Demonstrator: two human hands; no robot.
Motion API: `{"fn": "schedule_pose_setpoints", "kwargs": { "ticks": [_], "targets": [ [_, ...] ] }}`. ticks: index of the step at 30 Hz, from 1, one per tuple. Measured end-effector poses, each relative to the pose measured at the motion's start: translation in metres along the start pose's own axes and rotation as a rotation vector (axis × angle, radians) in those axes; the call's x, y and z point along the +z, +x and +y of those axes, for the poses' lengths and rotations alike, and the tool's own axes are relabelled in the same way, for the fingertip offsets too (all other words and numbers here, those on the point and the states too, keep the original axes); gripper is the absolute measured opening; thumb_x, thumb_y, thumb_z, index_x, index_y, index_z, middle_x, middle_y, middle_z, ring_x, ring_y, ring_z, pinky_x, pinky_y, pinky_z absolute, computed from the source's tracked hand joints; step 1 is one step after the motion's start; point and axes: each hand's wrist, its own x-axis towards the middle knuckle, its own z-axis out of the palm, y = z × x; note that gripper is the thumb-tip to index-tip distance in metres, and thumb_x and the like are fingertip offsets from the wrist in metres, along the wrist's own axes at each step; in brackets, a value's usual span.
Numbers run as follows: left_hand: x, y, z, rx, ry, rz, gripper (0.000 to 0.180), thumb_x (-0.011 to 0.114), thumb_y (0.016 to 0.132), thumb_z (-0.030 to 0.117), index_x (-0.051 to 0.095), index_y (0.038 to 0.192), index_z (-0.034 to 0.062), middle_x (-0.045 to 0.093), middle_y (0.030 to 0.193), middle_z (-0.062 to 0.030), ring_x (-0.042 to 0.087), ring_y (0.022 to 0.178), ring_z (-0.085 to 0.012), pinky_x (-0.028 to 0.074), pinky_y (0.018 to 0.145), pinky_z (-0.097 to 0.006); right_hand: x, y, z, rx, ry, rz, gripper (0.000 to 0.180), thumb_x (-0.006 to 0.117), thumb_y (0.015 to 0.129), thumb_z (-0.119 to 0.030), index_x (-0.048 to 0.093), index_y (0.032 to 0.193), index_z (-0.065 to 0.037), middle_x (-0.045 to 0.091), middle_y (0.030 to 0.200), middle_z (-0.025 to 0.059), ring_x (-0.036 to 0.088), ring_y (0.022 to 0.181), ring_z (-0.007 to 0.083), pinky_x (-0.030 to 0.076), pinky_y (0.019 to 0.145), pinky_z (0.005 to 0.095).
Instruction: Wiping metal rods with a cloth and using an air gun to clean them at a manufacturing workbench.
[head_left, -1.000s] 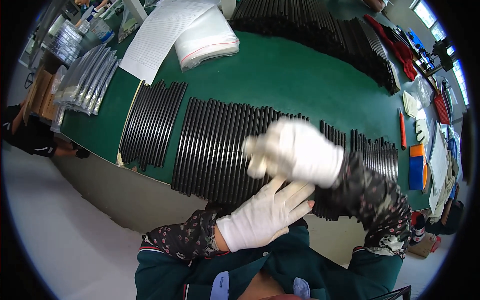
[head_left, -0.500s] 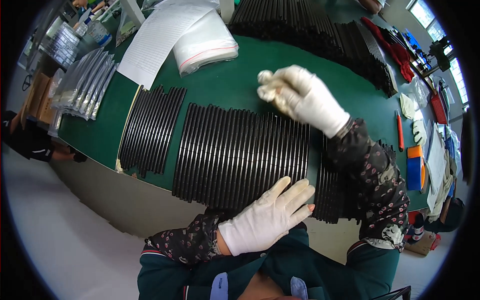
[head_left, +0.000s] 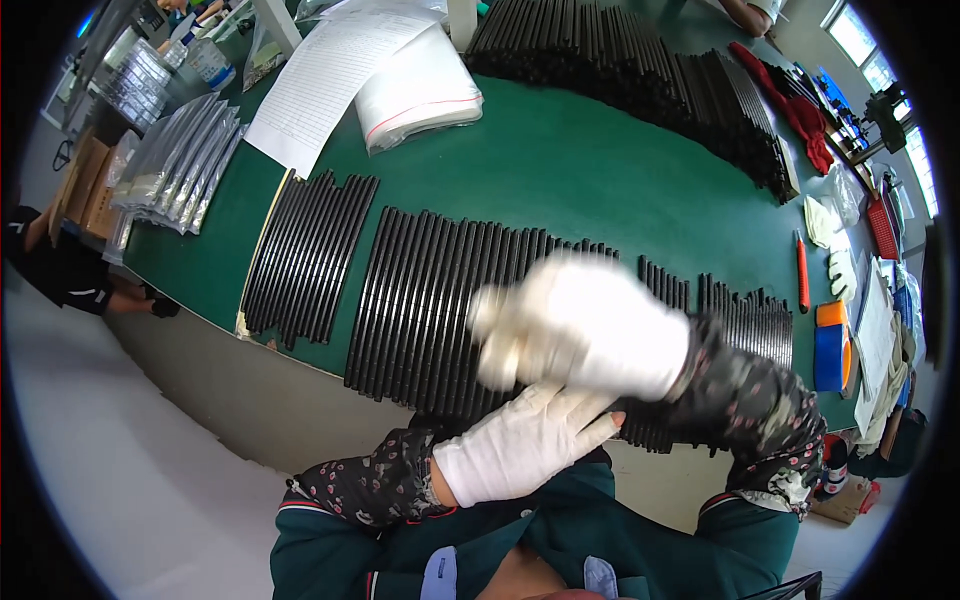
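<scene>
Many slim black rods (head_left: 430, 300) lie side by side in a wide row on the green table, their lengths pointing away from me. My left hand (head_left: 515, 445), in a white glove, rests with its fingers stretched flat over the near ends of this row. A bare fingertip pokes out of the glove. Above the row's right part, my right hand (head_left: 590, 325), also gloved, is smeared by motion and partly overlaps the left fingers. Its fingers are curled around what looks like a pale crumpled wad, mostly hidden by the hand.
A smaller rod group (head_left: 310, 260) lies left, another (head_left: 745, 320) right. Large rod stacks (head_left: 620, 80) stand at the back. Paper sheets (head_left: 325, 75), plastic bags (head_left: 415, 95) and wrapped packets (head_left: 185, 165) lie far left. A red pen-like tool (head_left: 802, 270) and tape rolls (head_left: 830, 355) sit right.
My right hand has swept from beyond the rods' far ends toward me, down over the row to near my left hand. The left hand has hardly moved.
</scene>
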Motion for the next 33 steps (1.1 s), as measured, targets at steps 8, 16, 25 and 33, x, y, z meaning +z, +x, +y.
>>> {"fn": "schedule_pose_setpoints", "kwargs": {
  "ticks": [8, 16, 25, 33],
  "targets": [
    [0.004, 0.005, -0.008, 0.059, 0.040, 0.231, 0.024, 0.053, 0.089, 0.014, 0.054, 0.110, 0.0015, 0.054, 0.122, -0.0184, 0.054, 0.111, -0.0316, 0.043, 0.096, -0.038, -0.009, 0.023, 0.092, 0.120, -0.247, 0.675, 0.022, 0.068, 0.082, -0.028, 0.068, 0.093, -0.009, 0.063, 0.072, 0.0089, 0.064, 0.070, 0.0249, 0.054, 0.065, 0.0356],
    [0.001, 0.005, -0.005, 0.062, 0.110, 0.177, 0.043, 0.063, 0.082, 0.022, 0.052, 0.119, 0.0019, 0.052, 0.122, -0.0154, 0.047, 0.121, -0.0311, 0.039, 0.101, -0.038, 0.003, 0.014, 0.086, 0.084, -0.382, 0.584, 0.019, 0.066, 0.081, -0.014, 0.065, 0.098, -0.008, 0.062, 0.077, 0.0079, 0.063, 0.073, 0.0247, 0.053, 0.068, 0.0360],
    [-0.024, 0.023, 0.023, 0.056, -0.027, 0.023, 0.073, 0.076, 0.068, 0.038, 0.051, 0.127, 0.0031, 0.044, 0.138, -0.0126, 0.040, 0.131, -0.0297, 0.034, 0.105, -0.046, -0.031, -0.097, 0.066, 0.380, -0.191, 0.886, 0.017, 0.062, 0.085, -0.012, 0.063, 0.099, -0.002, 0.065, 0.091, 0.0136, 0.064, 0.086, 0.0313, 0.051, 0.076, 0.0364],
    [0.016, 0.081, 0.031, 0.196, 0.003, 0.028, 0.069, 0.076, 0.068, 0.034, 0.053, 0.125, 0.0023, 0.045, 0.136, -0.0149, 0.038, 0.132, -0.0293, 0.031, 0.107, -0.047, -0.021, -0.142, 0.059, 0.448, -0.299, 0.872, 0.016, 0.062, 0.083, -0.009, 0.063, 0.098, -0.003, 0.064, 0.088, 0.0129, 0.063, 0.085, 0.0318, 0.050, 0.075, 0.0364]
  ]
}}
